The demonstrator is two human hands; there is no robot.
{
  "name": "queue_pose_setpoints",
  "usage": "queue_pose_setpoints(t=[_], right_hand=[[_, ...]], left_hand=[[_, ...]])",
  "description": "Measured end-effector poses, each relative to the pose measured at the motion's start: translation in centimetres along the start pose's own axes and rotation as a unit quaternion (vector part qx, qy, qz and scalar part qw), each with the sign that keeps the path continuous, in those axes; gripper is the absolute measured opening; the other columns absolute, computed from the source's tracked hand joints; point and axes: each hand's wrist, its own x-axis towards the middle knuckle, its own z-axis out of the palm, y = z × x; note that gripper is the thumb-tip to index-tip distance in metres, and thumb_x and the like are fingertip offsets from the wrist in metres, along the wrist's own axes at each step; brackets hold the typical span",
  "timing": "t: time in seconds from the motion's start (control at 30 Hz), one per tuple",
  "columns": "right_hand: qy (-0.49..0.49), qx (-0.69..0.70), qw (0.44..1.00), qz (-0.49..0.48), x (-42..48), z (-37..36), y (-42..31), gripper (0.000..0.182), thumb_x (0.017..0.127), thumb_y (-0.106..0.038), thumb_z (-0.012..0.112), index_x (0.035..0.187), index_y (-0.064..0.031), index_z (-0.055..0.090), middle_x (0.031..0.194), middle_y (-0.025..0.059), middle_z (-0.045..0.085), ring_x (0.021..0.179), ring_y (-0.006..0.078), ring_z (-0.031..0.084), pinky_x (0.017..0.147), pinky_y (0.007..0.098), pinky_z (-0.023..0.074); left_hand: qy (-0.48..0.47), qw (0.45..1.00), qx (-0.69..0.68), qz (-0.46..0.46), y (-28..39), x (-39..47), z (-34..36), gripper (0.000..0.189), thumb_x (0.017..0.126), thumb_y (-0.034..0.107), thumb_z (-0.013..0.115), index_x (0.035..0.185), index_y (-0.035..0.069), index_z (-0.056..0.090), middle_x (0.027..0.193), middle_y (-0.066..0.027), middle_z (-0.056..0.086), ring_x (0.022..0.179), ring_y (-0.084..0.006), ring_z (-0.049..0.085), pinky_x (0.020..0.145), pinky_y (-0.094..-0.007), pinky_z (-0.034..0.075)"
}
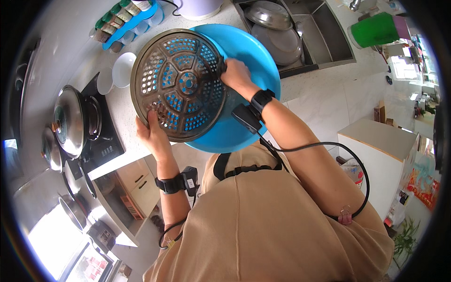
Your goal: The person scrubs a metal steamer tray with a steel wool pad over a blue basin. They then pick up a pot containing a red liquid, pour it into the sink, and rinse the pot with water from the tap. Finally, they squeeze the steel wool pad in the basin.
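A round, perforated metal steamer tray is tilted up over a blue plastic basin. The blue shows through many of its holes. My left hand grips the tray's lower left rim, thumb on the near face. At the opposite side, my right hand is closed around a small dark thing pressed against the rim; blur hides what it is. Brownish stains mark the tray's surface. The basin's left part is hidden behind the tray. Both wrists wear black straps with small cabled boxes.
Right of the basin is a steel sink with metal bowls. Two white bowls stand left, near a black cooktop with a lidded pot. Spice jars fill a blue rack. A black cable loops from my right wrist.
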Motion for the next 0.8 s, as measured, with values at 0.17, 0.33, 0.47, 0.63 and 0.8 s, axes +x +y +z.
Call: queue_pose_setpoints(t=[0.17,0.33,0.47,0.63,0.8], right_hand=[[-0.139,-0.109,0.982,0.068,-1.2,-1.2,0.8,0.031,0.069,-0.014,0.063,0.098,-0.0046,0.063,0.098,0.0207,0.063,0.095,0.0398,0.058,0.079,0.0457,0.0484],[0.116,0.035,0.989,-0.087,-0.6,-0.9,-1.9,0.027,0.074,-0.012,0.061,0.098,-0.0041,0.054,0.09,0.017,0.062,0.086,0.0363,0.059,0.07,0.0429,0.0478],[0.215,0.143,0.923,-0.284,1.5,-1.8,-6.6,0.021,0.076,-0.008,0.061,0.097,-0.0092,0.056,0.087,0.0138,0.06,0.078,0.0341,0.059,0.065,0.0413,0.0479],[0.254,0.117,0.908,-0.314,4.8,-1.4,-6.9,0.017,0.075,-0.005,0.058,0.092,-0.0087,0.06,0.087,0.0135,0.059,0.077,0.0356,0.058,0.067,0.0425,0.0475],[0.12,-0.014,0.983,-0.135,2.5,0.9,-1.4,0.026,0.072,-0.005,0.06,0.097,-0.0065,0.058,0.091,0.0192,0.06,0.085,0.04,0.057,0.072,0.0478,0.0476]], left_hand=[[0.033,0.996,-0.081,0.003,-0.3,-0.4,0.0,0.015,0.089,0.006,0.055,0.102,-0.001,0.058,0.09,-0.0032,0.063,0.077,-0.0075,0.054,0.071,-0.022,0.044],[0.016,0.999,-0.044,0.012,-0.6,-0.5,-0.2,0.015,0.089,0.008,0.055,0.101,-0.001,0.058,0.087,-0.0037,0.064,0.075,-0.0072,0.055,0.069,-0.0222,0.045],[0.008,0.999,-0.024,0.03,-0.6,-0.5,-0.1,0.016,0.089,0.01,0.056,0.1,-0.001,0.059,0.085,-0.0062,0.066,0.073,-0.0077,0.057,0.066,-0.0232,0.046],[0.024,0.998,-0.045,0.026,-1.1,-0.8,0.1,0.016,0.089,0.009,0.055,0.1,-0.001,0.058,0.086,-0.0054,0.066,0.073,-0.0079,0.056,0.067,-0.0235,0.046],[0.043,0.998,-0.041,0.013,-0.1,-1.6,0.8,0.015,0.089,0.008,0.054,0.101,-0.001,0.058,0.09,-0.0047,0.064,0.077,-0.0086,0.055,0.071,-0.023,0.045]])
